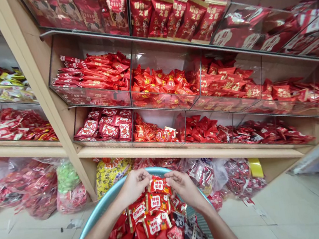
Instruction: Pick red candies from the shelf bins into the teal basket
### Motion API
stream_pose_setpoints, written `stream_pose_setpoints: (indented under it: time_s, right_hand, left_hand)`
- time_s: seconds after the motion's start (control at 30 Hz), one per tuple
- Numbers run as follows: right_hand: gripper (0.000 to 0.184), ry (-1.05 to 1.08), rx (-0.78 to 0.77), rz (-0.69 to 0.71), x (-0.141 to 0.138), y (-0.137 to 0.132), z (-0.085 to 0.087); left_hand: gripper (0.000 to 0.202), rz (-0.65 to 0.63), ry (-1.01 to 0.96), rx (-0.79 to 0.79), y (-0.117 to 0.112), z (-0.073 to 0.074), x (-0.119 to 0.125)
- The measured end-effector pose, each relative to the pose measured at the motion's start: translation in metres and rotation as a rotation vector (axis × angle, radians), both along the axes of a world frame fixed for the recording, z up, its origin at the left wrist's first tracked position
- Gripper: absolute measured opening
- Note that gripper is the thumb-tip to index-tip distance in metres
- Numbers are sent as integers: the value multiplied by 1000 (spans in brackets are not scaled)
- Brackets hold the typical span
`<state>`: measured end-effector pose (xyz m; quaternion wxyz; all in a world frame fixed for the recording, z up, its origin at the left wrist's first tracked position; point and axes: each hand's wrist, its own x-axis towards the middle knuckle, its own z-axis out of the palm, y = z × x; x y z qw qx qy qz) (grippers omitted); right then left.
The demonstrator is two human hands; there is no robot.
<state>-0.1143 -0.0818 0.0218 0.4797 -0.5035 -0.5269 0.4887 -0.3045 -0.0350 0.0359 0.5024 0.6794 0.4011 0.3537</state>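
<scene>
My left hand and my right hand meet over a light blue basket heaped with red wrapped candies. Both hands pinch the same small red candy packet, one at each side of it, fingers closed on its edges. The packet hangs just above the pile, near the basket's far rim. My forearms come in from the bottom of the view.
Ahead stands a wooden shelf unit with clear bins of red candies in rows. On the floor under it lie clear bags of sweets, a green bag and a yellow bag. White floor tiles lie to the right.
</scene>
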Motion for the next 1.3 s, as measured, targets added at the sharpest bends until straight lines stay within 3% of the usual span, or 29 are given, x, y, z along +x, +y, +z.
stream_pose_setpoints:
  time_s: [0.17, 0.43, 0.7, 0.87, 1.0, 1.2, 1.3]
  right_hand:
    - [34, -154, 56, -50, -4, -1, -6]
    - [26, -470, 156, -168, -3, -6, -1]
    - [34, -531, 208, -295, -1, -6, 15]
    - [36, -516, 279, -339, 8, -1, 33]
    - [32, -581, 363, -363, 23, 18, 56]
    - [26, -822, 487, -456, 44, 81, 84]
    - [28, -846, 435, -493, 44, 110, 92]
  left_hand:
    - [21, 26, 74, 73, 2, -3, -3]
    - [24, 10, 185, 145, 6, -9, -8]
    - [37, 60, 248, 180, 4, -8, -12]
    - [37, 144, 175, 206, 4, 4, -12]
    - [31, 315, 220, 442, 8, 12, -17]
    - [33, 231, 503, 437, 14, 0, -21]
    - [35, 215, 597, 442, 14, -3, -21]
